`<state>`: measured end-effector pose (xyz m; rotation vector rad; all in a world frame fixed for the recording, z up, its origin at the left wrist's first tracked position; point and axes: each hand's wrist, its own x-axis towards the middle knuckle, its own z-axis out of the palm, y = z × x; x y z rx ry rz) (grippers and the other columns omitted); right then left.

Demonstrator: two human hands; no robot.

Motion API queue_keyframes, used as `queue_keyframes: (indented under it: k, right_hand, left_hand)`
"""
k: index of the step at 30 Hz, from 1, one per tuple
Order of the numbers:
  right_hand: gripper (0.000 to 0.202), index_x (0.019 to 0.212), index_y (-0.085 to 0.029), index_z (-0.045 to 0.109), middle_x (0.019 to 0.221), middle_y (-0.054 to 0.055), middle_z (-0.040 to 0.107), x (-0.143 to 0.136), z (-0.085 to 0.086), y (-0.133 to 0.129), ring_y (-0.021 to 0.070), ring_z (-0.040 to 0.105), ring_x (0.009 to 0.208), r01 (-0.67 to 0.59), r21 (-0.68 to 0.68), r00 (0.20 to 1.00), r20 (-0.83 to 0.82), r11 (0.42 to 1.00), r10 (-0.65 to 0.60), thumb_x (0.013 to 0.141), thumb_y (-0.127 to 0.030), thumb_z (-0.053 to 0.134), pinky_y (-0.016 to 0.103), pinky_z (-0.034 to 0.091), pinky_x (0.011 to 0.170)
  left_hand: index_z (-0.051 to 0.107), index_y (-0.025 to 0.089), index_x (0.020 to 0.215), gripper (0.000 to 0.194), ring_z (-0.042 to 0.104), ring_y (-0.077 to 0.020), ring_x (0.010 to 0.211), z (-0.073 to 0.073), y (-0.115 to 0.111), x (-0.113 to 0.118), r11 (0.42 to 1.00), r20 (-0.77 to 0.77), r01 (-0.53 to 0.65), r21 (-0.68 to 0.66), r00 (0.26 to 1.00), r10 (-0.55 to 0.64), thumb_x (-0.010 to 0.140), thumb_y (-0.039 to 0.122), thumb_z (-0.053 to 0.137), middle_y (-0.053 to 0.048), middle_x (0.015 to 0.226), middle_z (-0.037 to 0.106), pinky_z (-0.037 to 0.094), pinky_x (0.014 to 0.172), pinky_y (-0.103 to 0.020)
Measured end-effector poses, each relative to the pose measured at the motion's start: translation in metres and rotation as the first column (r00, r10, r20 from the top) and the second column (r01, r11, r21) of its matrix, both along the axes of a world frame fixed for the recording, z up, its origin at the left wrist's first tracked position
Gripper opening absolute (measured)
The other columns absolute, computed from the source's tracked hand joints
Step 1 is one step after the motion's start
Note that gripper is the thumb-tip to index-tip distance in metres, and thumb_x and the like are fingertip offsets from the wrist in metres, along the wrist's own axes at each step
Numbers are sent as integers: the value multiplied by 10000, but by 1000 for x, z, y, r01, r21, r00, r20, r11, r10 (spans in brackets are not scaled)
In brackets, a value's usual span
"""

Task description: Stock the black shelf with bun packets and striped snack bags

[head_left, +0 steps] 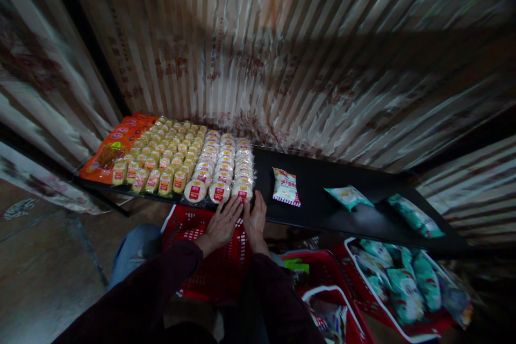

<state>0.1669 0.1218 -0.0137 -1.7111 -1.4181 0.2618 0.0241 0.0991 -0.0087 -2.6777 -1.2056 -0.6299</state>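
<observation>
Rows of round white wrapped cakes [220, 191] with red labels stand on a black shelf [314, 215]. My left hand [223, 223] rests its fingertips against the front of the right-hand rows, fingers extended. Beside it, my right hand [255, 219] touches the front right corner of the last row, its fingers stretched upward. Neither hand wraps round a packet. To the left are several rows of yellow wrapped cakes [165, 181], then orange snack bags [107, 156] at the shelf's left end.
A white and red packet [286, 187] and two green packets [350, 197] [417, 216] lie further right on the shelf. Below are a red basket [213, 279] under my hands, a basket of green packets [407, 293], and a smaller basket [328, 317]. Striped sheeting [242, 54] hangs behind.
</observation>
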Motion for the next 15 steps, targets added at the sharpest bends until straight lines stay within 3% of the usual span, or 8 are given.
queue_keyframes:
  k: [6,10,13,14,15]
  right_hand:
    - [572,1332,-80,461,1355,223,513,-7,14,-15,279,436,1291,39,58,999,-26,998,-37,934,-466,321,487,363,1066]
    - [456,1196,-127,547,1184,185,598,-20,7,-52,261,527,1150,127,97,990,-80,987,-119,944,-434,325,451,414,1005]
    - [411,1114,-125,590,1097,172,644,-34,-19,-84,248,588,1064,71,-90,994,-76,993,-78,950,-367,301,411,450,968]
    - [402,1102,-124,605,1100,172,655,-38,-30,-92,243,604,1058,10,-239,999,-45,971,-22,952,-309,282,394,462,952]
    - [397,1091,-132,624,1109,168,664,-42,-40,-99,238,619,1054,-81,-424,996,-11,902,84,949,-250,272,378,474,931]
  left_hand:
    - [279,93,1488,619,94,-258,1489,-1,-6,-1,1000,17,12,-23,1000,-12,882,114,400,-139,1575,256,140,1190,-497]
    - [342,68,1457,618,113,-241,1487,-19,-34,-10,986,43,129,-108,991,-125,842,99,389,-152,1557,298,216,1182,-450]
    - [408,105,1428,627,267,-204,1448,-46,-64,-20,957,57,126,-262,992,-115,803,64,372,-132,1484,440,362,1114,-384]
    - [450,98,1399,613,344,-212,1412,-56,-73,-23,941,41,125,-315,992,-118,789,67,397,-142,1445,488,391,1094,-375]
    - [483,77,1368,594,415,-227,1367,-64,-82,-26,926,20,89,-367,996,-88,777,71,430,-165,1409,520,414,1075,-369]
